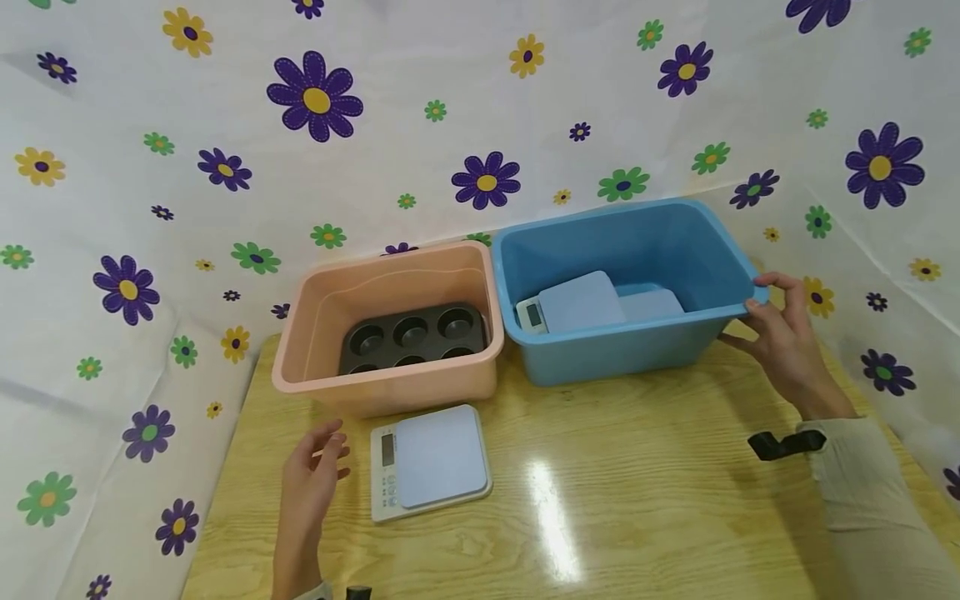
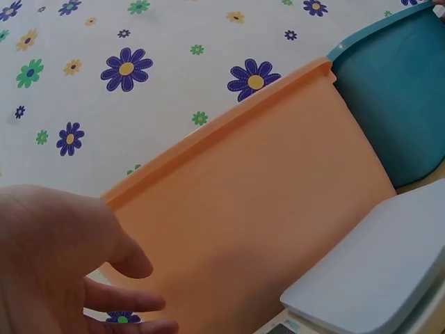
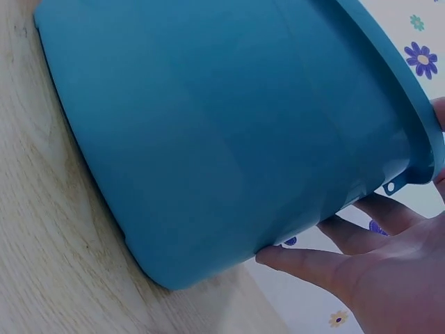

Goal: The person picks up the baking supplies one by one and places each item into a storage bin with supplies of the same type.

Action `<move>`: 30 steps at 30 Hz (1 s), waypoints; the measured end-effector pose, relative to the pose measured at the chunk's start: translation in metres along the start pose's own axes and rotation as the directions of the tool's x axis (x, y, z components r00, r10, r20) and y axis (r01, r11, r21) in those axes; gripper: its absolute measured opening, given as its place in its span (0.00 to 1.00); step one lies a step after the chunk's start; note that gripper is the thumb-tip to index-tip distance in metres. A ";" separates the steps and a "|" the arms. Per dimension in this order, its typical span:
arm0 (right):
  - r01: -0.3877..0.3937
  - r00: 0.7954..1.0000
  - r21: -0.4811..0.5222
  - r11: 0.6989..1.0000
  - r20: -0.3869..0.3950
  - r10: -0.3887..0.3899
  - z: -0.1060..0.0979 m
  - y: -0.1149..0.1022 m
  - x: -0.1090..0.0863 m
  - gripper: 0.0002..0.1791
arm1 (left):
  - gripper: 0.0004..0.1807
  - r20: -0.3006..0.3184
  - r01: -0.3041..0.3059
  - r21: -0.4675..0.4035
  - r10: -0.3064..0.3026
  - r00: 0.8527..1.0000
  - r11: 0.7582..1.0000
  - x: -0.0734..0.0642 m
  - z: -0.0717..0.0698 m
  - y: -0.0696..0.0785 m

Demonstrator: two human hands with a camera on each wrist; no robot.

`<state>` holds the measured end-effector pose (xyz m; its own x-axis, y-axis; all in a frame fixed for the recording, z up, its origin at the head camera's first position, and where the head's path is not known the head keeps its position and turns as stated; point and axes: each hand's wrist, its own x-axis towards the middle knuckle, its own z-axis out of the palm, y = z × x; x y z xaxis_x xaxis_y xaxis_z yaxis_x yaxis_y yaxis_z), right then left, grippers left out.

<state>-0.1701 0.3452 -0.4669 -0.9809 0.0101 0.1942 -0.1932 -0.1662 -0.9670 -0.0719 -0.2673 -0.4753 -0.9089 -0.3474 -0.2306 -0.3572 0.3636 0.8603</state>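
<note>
At the far right corner of a blue plastic bin (image 1: 615, 354), my right hand (image 1: 783, 342) grips the rim. The right wrist view shows its fingers (image 3: 306, 266) against the bin's outer end wall. Inside that bin lie a white kitchen scale (image 1: 581, 307), tilted, and a second flat pale thing (image 1: 652, 303) partly hidden behind it. My left hand (image 1: 309, 479) hovers, loosely spread and holding nothing, left of another kitchen scale (image 1: 441, 458), which lies flat on the table with its display at the left.
A peach plastic bin (image 1: 420, 392) stands left of the blue one, rims close together, with a dark muffin tin (image 1: 390, 350) inside. Both bins sit at the back of the wooden table (image 1: 622, 500), before a flower-printed sheet (image 1: 420, 58) that also runs along both sides.
</note>
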 end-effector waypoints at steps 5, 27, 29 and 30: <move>0.011 1.000 0.016 1.000 -0.007 -0.011 0.000 0.001 0.001 0.21 | 0.28 0.083 0.020 0.059 -0.025 0.996 0.998 -0.003 -0.002 -0.011; -0.003 1.000 0.029 1.000 -0.019 0.004 0.001 0.002 -0.004 0.22 | 0.35 0.146 -0.110 0.173 0.085 0.986 0.979 -0.005 0.032 -0.032; -0.013 0.999 0.017 1.000 -0.037 0.014 0.002 0.003 -0.003 0.22 | 0.33 0.136 -0.133 0.200 0.107 0.985 0.971 -0.005 0.035 -0.034; -0.017 0.999 0.008 1.000 -0.047 0.017 0.002 0.004 -0.003 0.22 | 0.32 0.134 -0.146 0.213 0.119 0.984 0.966 -0.004 0.037 -0.035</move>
<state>-0.1676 0.3422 -0.4706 -0.9841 0.0539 0.1693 -0.1763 -0.1741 -0.9688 -0.0632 -0.2463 -0.5218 -0.9655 -0.1826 -0.1859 -0.2587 0.5860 0.7679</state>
